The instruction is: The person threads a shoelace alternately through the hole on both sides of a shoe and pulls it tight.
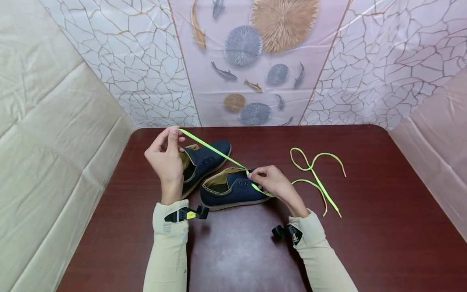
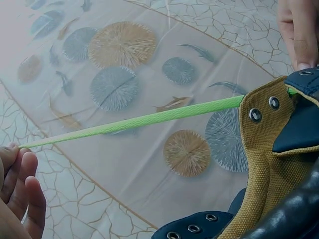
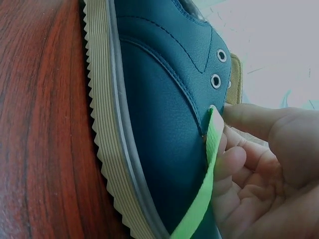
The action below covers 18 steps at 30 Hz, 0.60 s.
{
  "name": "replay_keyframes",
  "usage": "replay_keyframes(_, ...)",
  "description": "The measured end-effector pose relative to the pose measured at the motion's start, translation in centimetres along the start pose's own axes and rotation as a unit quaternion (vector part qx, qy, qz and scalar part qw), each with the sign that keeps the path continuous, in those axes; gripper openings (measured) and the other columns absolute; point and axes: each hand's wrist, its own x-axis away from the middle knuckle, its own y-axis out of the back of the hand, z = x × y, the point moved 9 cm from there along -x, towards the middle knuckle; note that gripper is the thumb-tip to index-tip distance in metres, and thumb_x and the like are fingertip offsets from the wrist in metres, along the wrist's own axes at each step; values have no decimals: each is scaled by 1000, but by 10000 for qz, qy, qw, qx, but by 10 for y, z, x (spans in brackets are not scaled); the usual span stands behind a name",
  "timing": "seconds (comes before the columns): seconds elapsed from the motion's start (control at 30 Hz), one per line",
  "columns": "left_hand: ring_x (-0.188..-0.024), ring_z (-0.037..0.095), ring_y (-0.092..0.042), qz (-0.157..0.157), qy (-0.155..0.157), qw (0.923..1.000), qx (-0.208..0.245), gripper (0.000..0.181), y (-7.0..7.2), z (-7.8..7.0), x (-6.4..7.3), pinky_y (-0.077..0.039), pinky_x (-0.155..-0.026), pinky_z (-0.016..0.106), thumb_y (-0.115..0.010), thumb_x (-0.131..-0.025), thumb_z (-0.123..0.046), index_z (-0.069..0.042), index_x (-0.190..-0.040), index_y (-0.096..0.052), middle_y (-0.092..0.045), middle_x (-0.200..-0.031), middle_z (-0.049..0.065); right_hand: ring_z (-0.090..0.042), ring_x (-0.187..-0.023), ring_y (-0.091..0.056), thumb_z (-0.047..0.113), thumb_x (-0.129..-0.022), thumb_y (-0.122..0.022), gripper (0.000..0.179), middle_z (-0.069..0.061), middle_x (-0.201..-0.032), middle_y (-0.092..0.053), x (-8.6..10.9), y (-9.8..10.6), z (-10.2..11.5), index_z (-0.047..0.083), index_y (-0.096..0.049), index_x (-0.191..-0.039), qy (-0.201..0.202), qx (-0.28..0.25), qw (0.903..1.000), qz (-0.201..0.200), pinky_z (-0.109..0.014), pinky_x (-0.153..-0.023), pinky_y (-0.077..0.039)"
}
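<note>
A neon green shoelace [image 1: 213,149] runs taut from the near navy shoe [image 1: 233,188] up to my left hand [image 1: 167,158]. The left thumb and fingertips pinch its end, raised above the far shoe, as the left wrist view also shows. At the near shoe's front eyelets, my right hand [image 1: 271,181] grips the edge of the eyelet flap. In the right wrist view, the lace's other length [image 3: 202,199] leaves the lowest visible eyelet and hangs past the right fingers [image 3: 232,162]. Two upper eyelets [image 3: 216,81] have no lace. The right fingertips are partly hidden behind the flap.
A second navy shoe [image 1: 209,158] without visible lace stands behind and left of the near one. Another green shoelace [image 1: 317,178] lies loosely curled on the brown table [image 1: 383,227], right of my right hand. A patterned sheet [image 1: 255,81] hangs behind the table.
</note>
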Motion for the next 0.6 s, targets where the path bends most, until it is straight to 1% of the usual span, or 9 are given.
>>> replay_keyframes(0.1,-69,14,-71,-175,25,9998,107,17,7,0,-1,-51,-54,22,-77,-99,-15,0,-100,-83,-76,-83,7,-13,-52,-38,23,-106,-65,23,0,-64,-49,0,-2,-1,4,-79,-106,-19,-53,10000,-23,-26,-50,-33)
replay_keyframes(0.13,-68,14,-71,-285,53,9993,233,15,10,-1,-3,-51,-53,22,-77,-99,-14,0,-99,-83,-75,-83,8,-13,-52,-37,22,-106,-65,23,0,-64,-49,0,-2,0,4,-79,-106,-25,-60,10000,-30,-26,-50,-32)
replay_keyframes(0.23,-66,16,-69,-647,103,9963,549,13,23,-5,-6,-50,-52,21,-76,-99,-10,1,-98,-82,-74,-83,12,-12,-51,-39,22,-106,-65,23,1,-65,-50,1,-3,2,5,-80,-105,-18,0,10000,-8,-26,-50,-34)
replay_keyframes(0.3,-65,16,-68,-724,104,9953,642,13,30,-8,-7,-49,-51,21,-76,-99,-9,2,-98,-82,-73,-83,14,-13,-51,-41,22,-106,-65,22,1,-65,-50,2,-5,1,6,-80,-103,-17,58,10000,-16,-26,-50,-35)
replay_keyframes(0.33,-65,16,-68,-680,116,9953,681,14,31,-8,-7,-49,-51,21,-76,-99,-10,3,-98,-82,-73,-83,15,-12,-51,-42,22,-106,-65,22,1,-65,-50,2,-5,1,5,-79,-103,-1,72,10000,-17,-26,-51,-36)
replay_keyframes(0.4,-64,16,-69,-408,122,9972,615,16,28,-9,-8,-49,-51,21,-77,-98,-12,3,-99,-82,-74,-84,15,-13,-52,-43,22,-106,-65,23,1,-65,-50,2,-5,1,4,-79,-103,50,103,9999,-58,-27,-51,-38)
replay_keyframes(0.47,-63,15,-69,-31,151,9982,577,20,20,-8,-8,-49,-50,21,-78,-98,-14,6,-101,-81,-75,-84,12,-14,-53,-43,22,-106,-65,23,0,-66,-50,2,-3,0,4,-79,-104,34,60,9999,-110,-27,-52,-39)
replay_keyframes(0.6,-61,12,-68,641,292,9964,468,22,-3,-4,-3,-49,-49,21,-76,-99,-14,8,-103,-80,-76,-85,12,-15,-55,-46,19,-107,-62,24,-3,-70,-54,3,2,2,1,-78,-110,33,-64,9999,-122,-28,-53,-42)
